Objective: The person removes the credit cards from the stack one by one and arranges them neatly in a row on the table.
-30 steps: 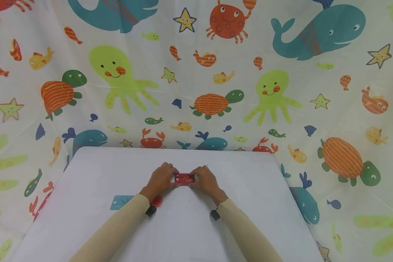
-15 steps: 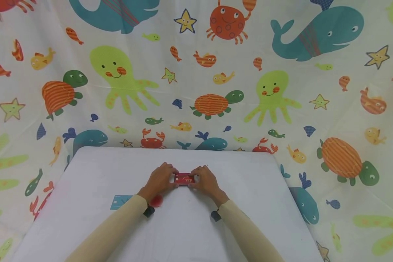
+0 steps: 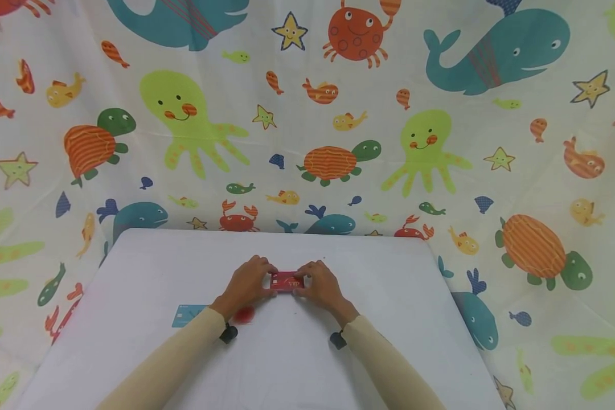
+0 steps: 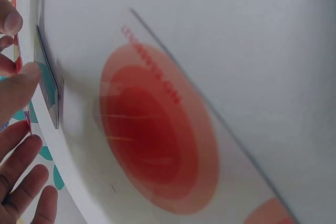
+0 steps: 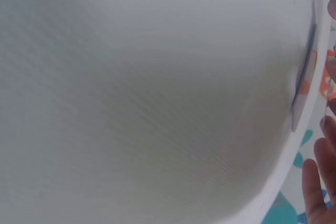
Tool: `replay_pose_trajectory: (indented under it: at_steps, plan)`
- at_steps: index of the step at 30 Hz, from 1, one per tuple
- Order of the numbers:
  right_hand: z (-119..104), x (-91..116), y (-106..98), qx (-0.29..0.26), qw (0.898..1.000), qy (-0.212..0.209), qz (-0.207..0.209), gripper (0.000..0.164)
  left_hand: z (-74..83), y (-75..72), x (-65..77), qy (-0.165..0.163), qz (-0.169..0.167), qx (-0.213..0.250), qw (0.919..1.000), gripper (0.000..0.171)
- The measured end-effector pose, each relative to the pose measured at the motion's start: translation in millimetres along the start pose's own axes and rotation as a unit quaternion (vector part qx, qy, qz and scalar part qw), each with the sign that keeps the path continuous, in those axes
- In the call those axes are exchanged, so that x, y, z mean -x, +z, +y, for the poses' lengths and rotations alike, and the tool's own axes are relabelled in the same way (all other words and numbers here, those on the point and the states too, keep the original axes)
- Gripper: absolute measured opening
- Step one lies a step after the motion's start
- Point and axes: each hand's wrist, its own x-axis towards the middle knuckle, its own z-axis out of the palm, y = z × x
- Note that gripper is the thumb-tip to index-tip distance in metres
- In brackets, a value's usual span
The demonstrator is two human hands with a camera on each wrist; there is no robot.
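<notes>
Your left hand (image 3: 245,286) pinches left end of red card (image 3: 285,282), right hand (image 3: 324,286) right; blue card (image 3: 185,315) nearer, left.

Red card (image 3: 283,282); blue card (image 3: 185,316); white table (image 3: 389,285); beige sleeves (image 3: 169,361); sea-creature-patterned curtain (image 3: 318,128).

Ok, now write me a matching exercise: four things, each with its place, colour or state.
Things:
1. red VIP card
2. blue card
3. tabletop
4. backdrop cloth

Descriptions:
A. printed with sea animals
B. held between the left hand and the right hand
C. plain white
D. partly hidden by the left sleeve in the head view

Pairs: 1-B, 2-D, 3-C, 4-A
</notes>
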Motion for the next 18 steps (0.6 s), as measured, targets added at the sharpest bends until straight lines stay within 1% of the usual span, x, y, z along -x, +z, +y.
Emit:
replay_pose_trajectory:
  at_steps: [6, 11, 18]
  plan:
    - [-2, 3, 2, -0.008, 1.000, -0.005, 0.000, 0.037, -0.6, -2.3, 3.1, 0.006, -0.004, -0.005, 1.0000, 0.058]
    - [-4, 7, 2, -0.007, 1.000, -0.003, 0.001, 0.039, -0.4, -3.2, 5.4, 0.004, -0.009, -0.005, 0.9999, 0.058]
    - [-5, 11, 3, -0.011, 1.000, -0.003, 0.001, 0.039, 0.1, -3.2, 10.3, 0.009, -0.006, -0.003, 0.9999, 0.060]
